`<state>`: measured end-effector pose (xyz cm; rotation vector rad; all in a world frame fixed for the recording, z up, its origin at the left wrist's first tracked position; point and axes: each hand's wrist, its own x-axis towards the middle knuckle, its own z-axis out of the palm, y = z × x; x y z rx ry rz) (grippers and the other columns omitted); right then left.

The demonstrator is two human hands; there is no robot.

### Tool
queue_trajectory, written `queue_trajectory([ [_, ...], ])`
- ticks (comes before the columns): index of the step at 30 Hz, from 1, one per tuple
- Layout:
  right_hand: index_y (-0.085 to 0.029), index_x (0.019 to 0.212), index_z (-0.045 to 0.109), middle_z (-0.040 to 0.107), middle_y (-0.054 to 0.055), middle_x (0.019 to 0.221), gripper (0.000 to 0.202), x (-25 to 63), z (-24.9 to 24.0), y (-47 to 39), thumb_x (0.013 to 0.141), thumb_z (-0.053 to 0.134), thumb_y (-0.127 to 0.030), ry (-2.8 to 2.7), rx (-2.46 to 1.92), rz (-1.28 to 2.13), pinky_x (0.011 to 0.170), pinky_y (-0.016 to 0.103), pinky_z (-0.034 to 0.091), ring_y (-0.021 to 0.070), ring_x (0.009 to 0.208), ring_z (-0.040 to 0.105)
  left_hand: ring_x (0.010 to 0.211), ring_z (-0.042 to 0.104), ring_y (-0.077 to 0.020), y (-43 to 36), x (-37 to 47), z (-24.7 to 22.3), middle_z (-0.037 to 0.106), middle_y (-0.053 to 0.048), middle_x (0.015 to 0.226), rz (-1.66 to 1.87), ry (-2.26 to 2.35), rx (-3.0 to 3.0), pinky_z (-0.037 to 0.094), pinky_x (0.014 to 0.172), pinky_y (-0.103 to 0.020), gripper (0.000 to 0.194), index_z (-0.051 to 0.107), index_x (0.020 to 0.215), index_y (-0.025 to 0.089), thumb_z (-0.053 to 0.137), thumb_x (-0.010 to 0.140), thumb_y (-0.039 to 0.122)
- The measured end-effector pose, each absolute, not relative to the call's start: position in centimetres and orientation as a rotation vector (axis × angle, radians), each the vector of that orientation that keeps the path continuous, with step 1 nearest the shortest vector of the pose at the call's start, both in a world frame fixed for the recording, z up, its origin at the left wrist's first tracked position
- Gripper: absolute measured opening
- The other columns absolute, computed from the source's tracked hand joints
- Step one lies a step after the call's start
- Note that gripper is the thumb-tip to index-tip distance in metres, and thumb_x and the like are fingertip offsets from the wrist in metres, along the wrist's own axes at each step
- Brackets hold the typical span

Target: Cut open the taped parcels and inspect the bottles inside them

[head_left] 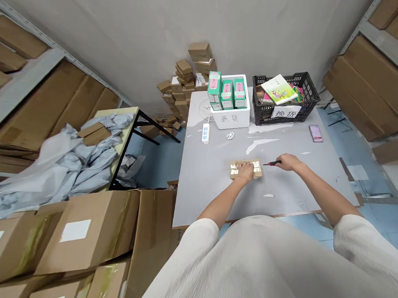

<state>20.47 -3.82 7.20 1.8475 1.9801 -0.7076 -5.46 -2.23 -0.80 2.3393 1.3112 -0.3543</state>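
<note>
A small cardboard box [258, 169] wrapped in shiny clear tape lies flat on the grey table [210, 185]. My left hand [245, 170] grips it from above, fingers bent over its top and hiding its middle. Just right of the box, my right hand [288, 162] is closed round a slim red-and-black utility knife [271, 163]. The knife's thin tip points left at the box's right end, with a small gap between them.
At the table's back stand a white foam box [229, 120] with green-and-pink cartons and a black crate [278, 115] holding books. A power strip [206, 133], a small white round item [230, 135] and a blurred phone-like thing [316, 133] lie nearby. Large cartons [89, 232] crowd the left.
</note>
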Motion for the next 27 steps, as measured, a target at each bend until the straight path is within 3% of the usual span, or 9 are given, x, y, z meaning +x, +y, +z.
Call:
queue_trajectory([
  [8, -0.027, 0.121, 0.079, 0.079, 0.009, 0.109, 0.033, 20.5, 5.8, -5.0, 0.100, 0.061, -0.045, 2.031, 1.978, -0.931, 0.071, 0.029, 0.042, 0.0255, 0.097, 0.069, 0.131, 0.058, -0.0341, -2.6, -6.4, -0.9, 0.058, -0.016, 0.143, -0.357, 1.275, 2.420, 0.028, 0.124, -0.053, 0.040, 0.062, 0.130, 0.023, 0.077, 0.094, 0.033],
  [13, -0.027, 0.120, 0.078, 0.079, 0.005, 0.101, 0.031, 20.0, 4.8, -5.0, 0.102, 0.057, -0.042, 2.095, 1.971, -1.035, 0.072, 0.028, 0.042, 0.0217, 0.090, 0.068, 0.125, 0.060, -0.0320, -3.1, -8.1, -1.0, 0.055, -0.014, 0.145, -0.350, 1.289, 2.420, 0.043, 0.114, -0.046, 0.038, 0.059, 0.133, 0.027, 0.072, 0.098, 0.035],
  [27, -0.028, 0.131, 0.075, 0.078, 0.009, 0.126, 0.038, 16.1, 3.1, -2.7, 0.105, 0.048, -0.033, 2.126, 1.681, -0.815, 0.080, 0.031, 0.044, 0.0272, 0.112, 0.068, 0.125, 0.060, -0.0301, -3.0, -10.5, -1.3, 0.051, -0.011, 0.145, -0.341, 1.247, 2.425, 0.044, 0.112, -0.043, 0.048, 0.055, 0.139, 0.030, 0.076, 0.096, 0.030],
])
